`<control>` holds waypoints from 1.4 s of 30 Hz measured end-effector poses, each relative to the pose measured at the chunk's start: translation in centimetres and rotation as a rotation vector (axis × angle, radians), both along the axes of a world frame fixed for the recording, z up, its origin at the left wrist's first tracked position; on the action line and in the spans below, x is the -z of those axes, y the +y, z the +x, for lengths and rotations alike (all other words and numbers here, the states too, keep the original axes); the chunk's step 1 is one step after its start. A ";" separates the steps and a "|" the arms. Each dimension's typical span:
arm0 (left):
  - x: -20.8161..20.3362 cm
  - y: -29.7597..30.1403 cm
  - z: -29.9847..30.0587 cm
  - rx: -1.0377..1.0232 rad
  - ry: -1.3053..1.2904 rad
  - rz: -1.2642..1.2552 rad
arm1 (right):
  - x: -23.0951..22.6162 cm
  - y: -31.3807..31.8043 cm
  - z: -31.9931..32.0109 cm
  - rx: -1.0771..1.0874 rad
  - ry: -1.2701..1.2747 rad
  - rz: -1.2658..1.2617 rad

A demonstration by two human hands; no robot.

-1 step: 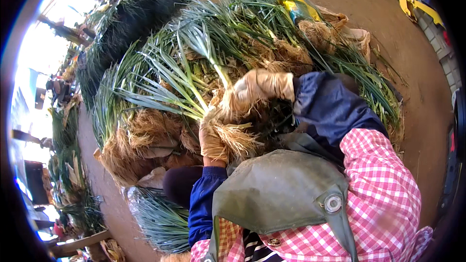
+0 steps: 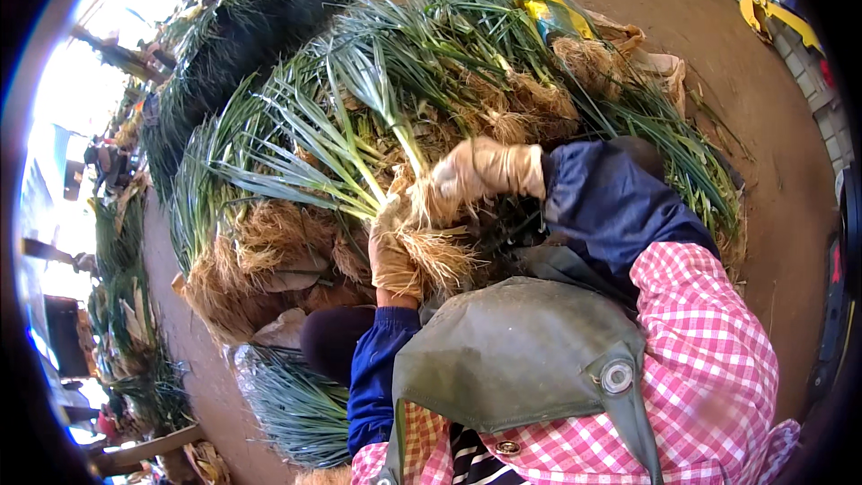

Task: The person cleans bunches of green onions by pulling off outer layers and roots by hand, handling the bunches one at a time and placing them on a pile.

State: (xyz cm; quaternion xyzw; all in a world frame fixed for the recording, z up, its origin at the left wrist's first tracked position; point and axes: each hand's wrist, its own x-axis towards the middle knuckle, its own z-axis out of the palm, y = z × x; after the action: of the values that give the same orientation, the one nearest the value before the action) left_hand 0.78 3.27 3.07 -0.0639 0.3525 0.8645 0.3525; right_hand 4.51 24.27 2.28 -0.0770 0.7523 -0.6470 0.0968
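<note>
My left hand point(image 2: 393, 256), in a tan work glove, is closed around the base of several green onions point(image 2: 355, 184). Their long leaves fan out to the upper left, and pale stringy roots point(image 2: 440, 256) hang out on the right side of that hand. Just above it, my gloved right hand point(image 2: 480, 175) grips another green onion point(image 2: 406, 139) low on its stalk, by the roots. Its leaves point up and away from me. The two hands are close together, and the fingertips of the right one are partly hidden among roots.
A large heap of green onions point(image 2: 440, 36) curves around me, with root clumps point(image 2: 278, 238) facing inward. A yellow bag point(image 2: 548, 7) lies at its far edge. A further dark green pile point(image 2: 242, 54) stands at far left, and a bundle point(image 2: 292, 404) lies near my left forearm.
My right hand has shifted very slightly down, together with its sleeve. The left hand and its green onions are almost unchanged.
</note>
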 end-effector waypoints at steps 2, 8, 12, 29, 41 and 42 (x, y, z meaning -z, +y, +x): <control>-0.2 0.5 0.0 0.044 -0.073 0.035 | 0.7 -2.5 1.0 -0.036 0.290 0.350; 2.4 0.3 0.7 0.115 -0.078 -0.110 | -1.0 -3.5 0.5 -0.292 -0.140 0.278; 1.3 0.6 1.2 0.076 -0.089 -0.131 | 0.1 -0.2 -2.7 -0.008 -0.355 0.050; -0.7 -1.4 1.9 0.048 -0.155 0.138 | 3.8 3.4 -4.6 0.695 -0.121 0.561; 4.2 -0.8 3.2 0.217 -0.184 -0.205 | 2.9 -4.9 -8.7 0.488 0.028 0.524; 4.0 -0.6 3.5 0.214 -0.169 -0.203 | 2.6 -4.8 -8.7 0.461 0.002 0.577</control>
State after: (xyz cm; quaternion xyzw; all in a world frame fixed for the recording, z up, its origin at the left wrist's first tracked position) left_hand 4.30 2.63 -0.95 -0.1339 0.4117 0.7736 0.4627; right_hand -4.18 19.51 -0.34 0.1243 0.9016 -0.4129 -0.0342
